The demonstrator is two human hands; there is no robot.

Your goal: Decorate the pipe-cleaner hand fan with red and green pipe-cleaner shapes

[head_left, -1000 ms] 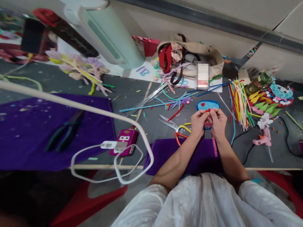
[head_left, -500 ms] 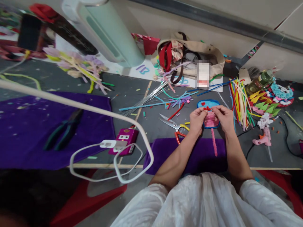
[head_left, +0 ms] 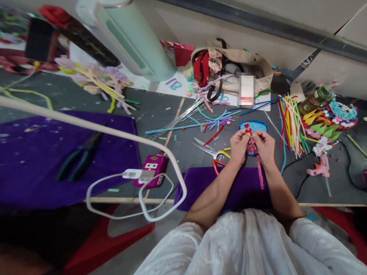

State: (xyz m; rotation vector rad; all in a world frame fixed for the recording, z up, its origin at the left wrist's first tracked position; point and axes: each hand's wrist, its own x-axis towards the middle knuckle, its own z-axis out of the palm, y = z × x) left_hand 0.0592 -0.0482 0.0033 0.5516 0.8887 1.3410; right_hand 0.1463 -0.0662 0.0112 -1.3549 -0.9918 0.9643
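Note:
Both my hands are over a blue-and-pink pipe-cleaner piece (head_left: pixel 260 126) with a small red heart (head_left: pixel 246 125) at its top and a pink stem (head_left: pixel 260 173) below. My left hand (head_left: pixel 239 145) pinches a small red pipe-cleaner shape (head_left: pixel 248 130). The fingertips of my right hand (head_left: pixel 264 146) close on the same shape, beside the left thumb. Fingers hide part of it and the middle of the pink area. Left of my left hand lie scissors (head_left: pixel 210 149) with red and yellow handles.
A folded purple cloth (head_left: pixel 223 187) lies under my forearms. At right are a pipe-cleaner bundle (head_left: pixel 292 126) and a pink glue gun (head_left: pixel 321 166). A white cable (head_left: pixel 177 172) loops near a magenta power strip (head_left: pixel 153 168). A beige bag (head_left: pixel 263 72) stands at the back.
My right hand has moved left, up against my left hand, and covers more of the pink area. The red shape is now more hidden between the fingertips. My left hand stays nearly in place.

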